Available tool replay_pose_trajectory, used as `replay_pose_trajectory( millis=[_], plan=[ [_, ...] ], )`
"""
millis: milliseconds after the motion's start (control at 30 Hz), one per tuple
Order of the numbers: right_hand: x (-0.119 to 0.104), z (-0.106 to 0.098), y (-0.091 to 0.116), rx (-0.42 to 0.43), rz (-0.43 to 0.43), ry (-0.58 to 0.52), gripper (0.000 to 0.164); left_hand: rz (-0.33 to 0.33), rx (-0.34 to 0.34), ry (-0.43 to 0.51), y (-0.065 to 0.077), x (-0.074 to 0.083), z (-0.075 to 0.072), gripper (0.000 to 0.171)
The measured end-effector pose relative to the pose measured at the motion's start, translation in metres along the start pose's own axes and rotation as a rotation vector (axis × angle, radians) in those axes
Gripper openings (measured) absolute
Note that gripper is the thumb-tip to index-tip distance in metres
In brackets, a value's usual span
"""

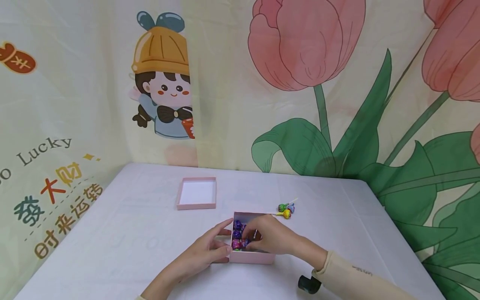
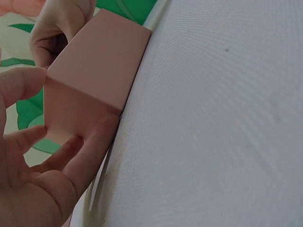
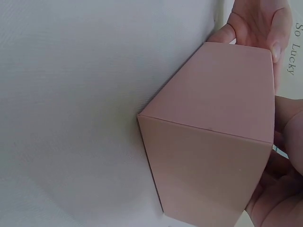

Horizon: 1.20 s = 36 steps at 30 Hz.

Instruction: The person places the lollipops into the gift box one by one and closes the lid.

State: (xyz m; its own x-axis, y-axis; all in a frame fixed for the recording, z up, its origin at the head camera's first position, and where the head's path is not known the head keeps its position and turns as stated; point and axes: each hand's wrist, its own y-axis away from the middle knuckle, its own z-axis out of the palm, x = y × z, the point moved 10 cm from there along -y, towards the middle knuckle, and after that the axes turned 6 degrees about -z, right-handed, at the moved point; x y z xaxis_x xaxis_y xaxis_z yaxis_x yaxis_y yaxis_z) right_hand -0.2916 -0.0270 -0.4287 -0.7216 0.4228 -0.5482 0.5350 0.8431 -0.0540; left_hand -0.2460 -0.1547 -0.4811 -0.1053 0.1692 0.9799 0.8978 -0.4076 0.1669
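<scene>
A pink open box (image 1: 252,258) stands on the white-covered table, with candies (image 1: 237,234) in shiny purple and pink wrappers along its left side. My right hand (image 1: 275,235) reaches over the right wall into it, thumb and fingers curled round a wrapped candy (image 1: 245,242) that they partly hide. Against the box's left side rest the fairly straight fingers of my left hand (image 1: 204,250), its thumb at the near corner. In the left wrist view the left fingertips (image 2: 102,135) touch the side wall down to the table. Box walls hide the candies in both wrist views.
Behind the box to the left lies a shallow pink lid (image 1: 196,206), white inside up. Several lollipops (image 1: 286,213) in green, blue and yellow wrappers lie beyond the box's right corner. A black object (image 1: 309,284) shows by the right forearm. Printed curtains (image 1: 225,104) border the table.
</scene>
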Motion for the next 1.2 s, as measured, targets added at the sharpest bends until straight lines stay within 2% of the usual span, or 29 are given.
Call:
replay_pose_trajectory(
  millis=[867,1200],
  plan=[
    [-0.002,0.01,-0.008,-0.045,-0.016,0.115,0.013,0.002,-0.03,0.026,0.001,0.0,0.002,0.08],
    [0.0,0.012,-0.01,-0.059,-0.025,0.107,0.016,-0.002,-0.023,0.016,0.0,0.001,0.002,0.08]
  ],
)
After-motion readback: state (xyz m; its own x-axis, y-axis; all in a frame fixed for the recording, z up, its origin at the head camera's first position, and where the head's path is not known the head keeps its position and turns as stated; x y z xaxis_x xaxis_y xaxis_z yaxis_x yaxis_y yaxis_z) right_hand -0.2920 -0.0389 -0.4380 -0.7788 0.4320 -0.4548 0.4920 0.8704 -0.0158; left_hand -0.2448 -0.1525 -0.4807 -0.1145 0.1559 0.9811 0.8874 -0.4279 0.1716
